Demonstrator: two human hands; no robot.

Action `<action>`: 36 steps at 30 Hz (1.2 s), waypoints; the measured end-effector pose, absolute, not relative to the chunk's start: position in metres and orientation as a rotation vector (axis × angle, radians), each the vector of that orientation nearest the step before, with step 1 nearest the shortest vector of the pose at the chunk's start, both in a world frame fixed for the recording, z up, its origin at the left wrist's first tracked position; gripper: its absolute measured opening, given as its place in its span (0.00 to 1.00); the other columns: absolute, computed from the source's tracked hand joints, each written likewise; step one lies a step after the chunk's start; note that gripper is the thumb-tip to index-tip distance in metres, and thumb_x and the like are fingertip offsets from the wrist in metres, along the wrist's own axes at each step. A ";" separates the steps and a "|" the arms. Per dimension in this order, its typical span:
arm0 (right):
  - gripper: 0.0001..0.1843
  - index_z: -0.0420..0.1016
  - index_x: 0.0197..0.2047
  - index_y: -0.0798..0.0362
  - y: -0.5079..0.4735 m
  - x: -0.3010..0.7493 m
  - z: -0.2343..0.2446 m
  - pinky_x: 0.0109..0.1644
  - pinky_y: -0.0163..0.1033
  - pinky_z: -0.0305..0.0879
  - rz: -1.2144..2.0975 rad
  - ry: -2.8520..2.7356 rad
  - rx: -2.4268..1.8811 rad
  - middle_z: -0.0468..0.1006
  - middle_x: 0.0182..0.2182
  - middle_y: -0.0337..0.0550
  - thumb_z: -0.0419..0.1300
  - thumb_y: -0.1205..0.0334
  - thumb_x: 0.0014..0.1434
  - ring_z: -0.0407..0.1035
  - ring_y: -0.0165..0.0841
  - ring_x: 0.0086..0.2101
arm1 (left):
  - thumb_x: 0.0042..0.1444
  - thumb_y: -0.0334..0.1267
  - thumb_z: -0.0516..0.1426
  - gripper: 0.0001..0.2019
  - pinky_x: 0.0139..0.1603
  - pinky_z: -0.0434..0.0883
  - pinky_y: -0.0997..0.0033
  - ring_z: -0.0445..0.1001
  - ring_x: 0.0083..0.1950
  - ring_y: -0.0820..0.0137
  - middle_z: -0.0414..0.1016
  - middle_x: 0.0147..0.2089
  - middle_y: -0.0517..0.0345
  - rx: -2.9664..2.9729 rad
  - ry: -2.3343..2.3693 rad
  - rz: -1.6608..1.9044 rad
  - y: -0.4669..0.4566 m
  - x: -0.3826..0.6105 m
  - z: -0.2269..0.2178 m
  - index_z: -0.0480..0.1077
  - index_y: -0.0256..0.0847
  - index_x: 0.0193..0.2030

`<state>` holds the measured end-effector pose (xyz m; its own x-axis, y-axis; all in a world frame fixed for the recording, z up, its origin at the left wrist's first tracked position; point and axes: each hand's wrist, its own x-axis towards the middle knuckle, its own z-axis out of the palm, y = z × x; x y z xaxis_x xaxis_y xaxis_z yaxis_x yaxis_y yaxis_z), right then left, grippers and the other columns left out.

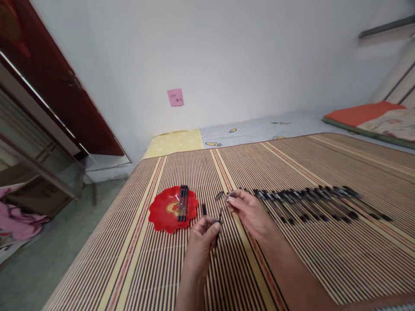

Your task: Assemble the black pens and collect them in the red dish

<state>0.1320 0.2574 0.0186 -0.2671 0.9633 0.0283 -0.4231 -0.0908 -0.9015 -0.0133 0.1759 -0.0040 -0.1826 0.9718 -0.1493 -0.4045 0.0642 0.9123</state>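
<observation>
My left hand [203, 237] is closed around a slim dark pen [220, 214], whose narrow end points up and away from me. Just right of it, my right hand [248, 209] pinches thumb and forefinger together on something too small to make out. A small dark piece [219, 195] shows beside those right fingertips. On the mat, a black pen cap [204, 209] lies beyond my left hand. To the left is a red scalloped plate [158, 221] with a yellow print, and several black-ended pens [183, 203] lie side by side on it.
Several more pens [292, 203] lie in a long slanted row on the striped mat [155, 268], right of my hands. Behind stands a white wall with a pink note [175, 97]. A folded orange cloth [363, 113] is at the far right, a red door [74, 95] at left.
</observation>
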 end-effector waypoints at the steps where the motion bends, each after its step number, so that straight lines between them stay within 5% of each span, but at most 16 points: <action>1: 0.14 0.76 0.33 0.52 0.254 0.131 0.019 0.38 0.35 0.62 1.622 -1.010 -0.731 0.77 0.30 0.38 0.73 0.56 0.47 0.67 0.28 0.30 | 0.46 0.44 0.70 0.15 0.23 0.50 0.79 0.52 0.22 0.81 0.63 0.23 0.69 0.722 1.089 1.431 0.176 -0.012 -0.005 0.73 0.37 0.33; 20: 0.10 0.80 0.39 0.52 0.243 0.135 0.024 0.43 0.35 0.65 1.685 -1.305 -0.660 0.78 0.33 0.37 0.70 0.59 0.53 0.71 0.28 0.36 | 0.42 0.38 0.74 0.14 0.29 0.63 0.81 0.64 0.25 0.80 0.70 0.25 0.65 0.571 0.855 1.471 0.172 -0.009 -0.001 0.75 0.36 0.30; 31: 0.15 0.75 0.35 0.54 0.240 0.131 0.023 0.30 0.33 0.61 1.767 -1.301 -0.716 0.76 0.23 0.35 0.71 0.53 0.53 0.66 0.26 0.24 | 0.42 0.37 0.73 0.14 0.44 0.69 0.74 0.74 0.38 0.72 0.77 0.33 0.59 0.660 0.958 1.552 0.172 -0.006 0.002 0.74 0.37 0.32; 36: 0.17 0.75 0.34 0.53 0.244 0.131 0.020 0.28 0.33 0.64 1.676 -1.206 -0.746 0.77 0.21 0.36 0.72 0.50 0.51 0.67 0.26 0.22 | 0.52 0.50 0.68 0.18 0.25 0.58 0.80 0.63 0.26 0.79 0.71 0.29 0.61 0.657 0.973 1.501 0.171 -0.004 0.005 0.76 0.37 0.39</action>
<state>0.1313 0.2441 0.0202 -0.4023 0.9149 0.0345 -0.3234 -0.1068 -0.9402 -0.0042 0.1709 0.0053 -0.1708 0.9778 -0.1214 -0.5097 0.0177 0.8602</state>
